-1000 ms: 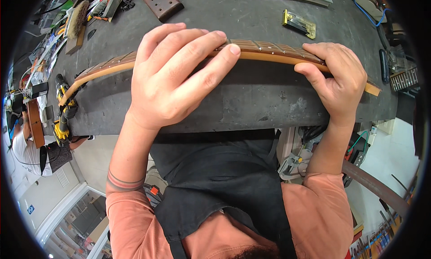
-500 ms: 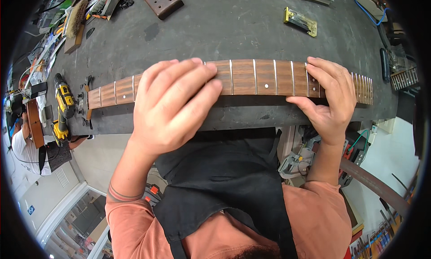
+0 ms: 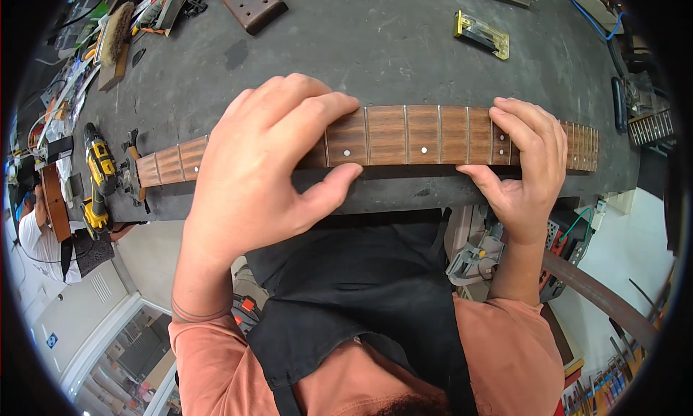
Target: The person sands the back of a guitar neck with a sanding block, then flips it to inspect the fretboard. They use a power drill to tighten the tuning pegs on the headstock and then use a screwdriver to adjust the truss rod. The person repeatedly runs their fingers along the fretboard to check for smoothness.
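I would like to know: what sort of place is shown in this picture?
Probably a guitar workshop. A fretted guitar neck is over the dark workbench, another fretted piece is at the far right, and a yellow-and-black drill is at the left.

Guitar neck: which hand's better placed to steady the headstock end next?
Left, I'd judge: the left hand spans the guitar neck nearer the headstock; the right hand is farther off, by the closely spaced frets.
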Tool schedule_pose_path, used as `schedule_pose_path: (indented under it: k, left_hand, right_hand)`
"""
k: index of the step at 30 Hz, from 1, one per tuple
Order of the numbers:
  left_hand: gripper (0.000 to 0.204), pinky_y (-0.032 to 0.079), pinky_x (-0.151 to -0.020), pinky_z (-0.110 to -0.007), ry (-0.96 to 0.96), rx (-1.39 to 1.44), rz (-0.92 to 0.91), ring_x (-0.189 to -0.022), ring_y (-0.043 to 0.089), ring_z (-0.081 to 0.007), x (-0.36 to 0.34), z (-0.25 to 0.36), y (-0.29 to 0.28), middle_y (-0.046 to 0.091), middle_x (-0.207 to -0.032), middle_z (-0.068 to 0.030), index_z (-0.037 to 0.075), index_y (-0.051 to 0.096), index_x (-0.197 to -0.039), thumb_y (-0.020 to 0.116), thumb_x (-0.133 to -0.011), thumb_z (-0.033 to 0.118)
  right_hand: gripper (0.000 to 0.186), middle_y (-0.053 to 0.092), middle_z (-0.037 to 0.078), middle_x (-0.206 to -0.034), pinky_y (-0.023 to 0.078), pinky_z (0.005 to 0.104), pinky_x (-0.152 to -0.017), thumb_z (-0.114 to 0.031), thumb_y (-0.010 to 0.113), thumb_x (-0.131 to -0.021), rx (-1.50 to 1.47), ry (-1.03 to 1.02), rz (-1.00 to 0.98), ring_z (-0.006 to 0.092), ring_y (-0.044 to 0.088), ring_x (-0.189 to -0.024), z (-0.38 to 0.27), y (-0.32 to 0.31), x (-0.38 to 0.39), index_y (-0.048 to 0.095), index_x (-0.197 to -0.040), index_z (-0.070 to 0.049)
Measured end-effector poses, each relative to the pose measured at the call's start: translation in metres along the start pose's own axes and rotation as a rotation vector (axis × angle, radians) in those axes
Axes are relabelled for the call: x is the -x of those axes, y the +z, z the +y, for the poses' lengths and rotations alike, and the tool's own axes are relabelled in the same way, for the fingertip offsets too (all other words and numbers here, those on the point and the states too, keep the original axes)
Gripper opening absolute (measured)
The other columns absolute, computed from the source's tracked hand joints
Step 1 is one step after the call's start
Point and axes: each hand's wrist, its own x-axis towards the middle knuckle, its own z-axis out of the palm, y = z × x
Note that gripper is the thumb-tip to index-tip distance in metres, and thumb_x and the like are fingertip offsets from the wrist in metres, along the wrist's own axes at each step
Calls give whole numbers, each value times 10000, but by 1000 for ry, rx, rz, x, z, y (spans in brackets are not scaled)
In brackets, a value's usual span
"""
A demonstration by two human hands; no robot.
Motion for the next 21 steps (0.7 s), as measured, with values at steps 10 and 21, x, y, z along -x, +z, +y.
schedule_pose_path:
  k: [10,21]
  left_hand:
    - [584,578,-972,-466,8,5,-24,-1083,737,-385,-10,3,5,763,-1180,-142,39,789,-1274,969,-739,189]
    - [584,563,-952,-463,37,-50,-13,-1088,735,-379,-10,5,8,766,-1185,-135,48,791,-1288,977,-763,224]
  right_hand:
    - [723,820,59,-1336,543,494,-1071,-511,1025,-767,-6,-6,10,343,755,-1211,1,2,0,791,-1338,-134]
    - [703,825,68,-1319,556,483,-1047,-476,1035,-761,-17,-27,20,342,762,-1193,1,1,-2,798,-1320,-122]
